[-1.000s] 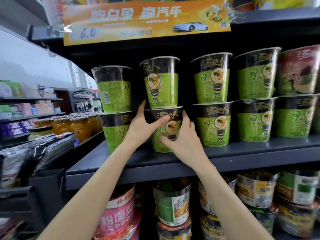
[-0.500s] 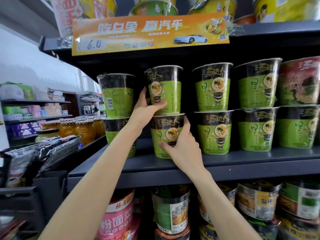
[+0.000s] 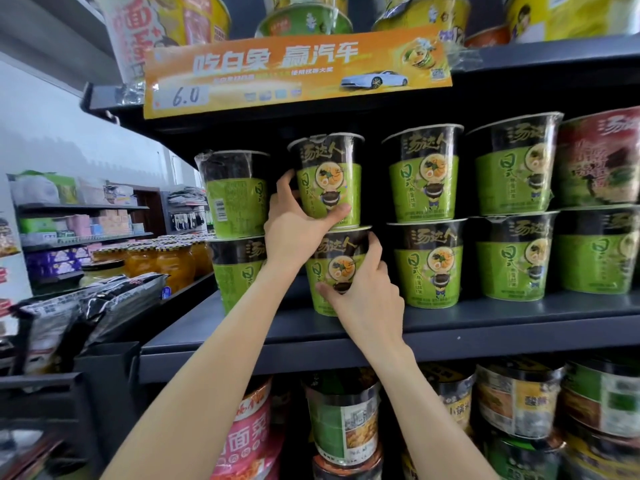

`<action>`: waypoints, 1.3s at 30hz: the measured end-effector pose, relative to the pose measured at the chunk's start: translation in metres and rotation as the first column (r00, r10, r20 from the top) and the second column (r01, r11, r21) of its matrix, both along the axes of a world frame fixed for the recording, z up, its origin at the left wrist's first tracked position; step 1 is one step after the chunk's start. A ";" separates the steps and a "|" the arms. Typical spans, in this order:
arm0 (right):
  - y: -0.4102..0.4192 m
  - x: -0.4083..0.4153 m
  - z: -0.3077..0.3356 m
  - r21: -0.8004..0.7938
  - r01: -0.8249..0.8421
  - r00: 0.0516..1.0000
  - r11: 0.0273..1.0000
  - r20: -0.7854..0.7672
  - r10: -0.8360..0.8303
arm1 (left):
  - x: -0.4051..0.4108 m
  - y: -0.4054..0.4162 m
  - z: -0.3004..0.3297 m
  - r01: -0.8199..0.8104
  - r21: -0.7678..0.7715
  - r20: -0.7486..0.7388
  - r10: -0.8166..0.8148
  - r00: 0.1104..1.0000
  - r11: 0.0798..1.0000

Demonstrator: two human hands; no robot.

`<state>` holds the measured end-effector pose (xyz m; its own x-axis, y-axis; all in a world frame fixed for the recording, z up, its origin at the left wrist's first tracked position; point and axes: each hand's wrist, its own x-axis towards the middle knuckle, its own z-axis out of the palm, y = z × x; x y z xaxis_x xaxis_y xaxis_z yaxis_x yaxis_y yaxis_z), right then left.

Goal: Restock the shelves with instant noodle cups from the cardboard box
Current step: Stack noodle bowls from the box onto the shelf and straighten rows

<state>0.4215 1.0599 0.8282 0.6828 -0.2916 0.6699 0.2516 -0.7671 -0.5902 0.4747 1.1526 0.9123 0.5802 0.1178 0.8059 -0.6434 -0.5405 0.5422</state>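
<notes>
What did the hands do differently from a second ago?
The left hand slid up from the lower cup and now grips the upper cup, thumb across its front. The right hand still holds the lower cup, with its fingers now higher, near the rim. The two cups stayed stacked on the shelf, and the neighbouring green cups did not move.

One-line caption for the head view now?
Left hand grips upper green cup, right hand grips lower cup.
</notes>
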 end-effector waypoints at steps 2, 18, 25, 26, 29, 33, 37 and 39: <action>0.001 -0.001 0.000 -0.001 0.011 1.000 1.000 0.003 -0.011 | -0.002 -0.002 0.000 -0.035 0.021 0.022 0.034 0.999 0.999; -0.001 -0.018 -0.002 -0.105 0.065 0.994 0.992 0.091 -0.056 | -0.024 0.024 -0.012 0.068 -0.047 0.151 -0.060 0.987 0.997; 0.049 -0.018 0.003 -0.115 -0.356 0.871 0.927 0.317 0.374 | -0.030 0.107 -0.035 -0.033 -0.222 0.156 0.069 0.985 0.974; 0.059 -0.012 0.006 -0.098 -0.402 0.879 0.910 0.236 0.414 | -0.025 0.114 -0.037 -0.029 -0.224 0.021 0.034 0.999 0.974; 0.083 0.015 0.015 -0.010 -0.463 0.886 0.886 -0.020 0.463 | -0.014 0.121 -0.045 -0.009 -0.190 -0.195 -0.029 0.980 0.982; 0.096 0.030 0.019 0.192 -0.533 0.810 0.824 -0.164 0.563 | -0.011 0.123 -0.050 0.019 -0.164 -0.270 -0.063 0.961 0.986; 0.094 0.018 0.011 0.126 -0.519 0.835 0.845 -0.137 0.533 | -0.007 0.130 -0.045 0.029 -0.095 -0.260 -0.053 0.964 0.995; 0.095 0.009 0.006 0.069 -0.509 0.851 0.858 -0.107 0.514 | -0.006 0.134 -0.044 0.048 -0.051 -0.249 -0.059 0.967 0.998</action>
<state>0.4303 1.1546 0.8339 0.8151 0.0973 0.5710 0.5291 -0.5263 -0.6656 0.4683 1.2861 0.8686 0.7692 0.1136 0.6288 -0.5112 -0.4811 0.7122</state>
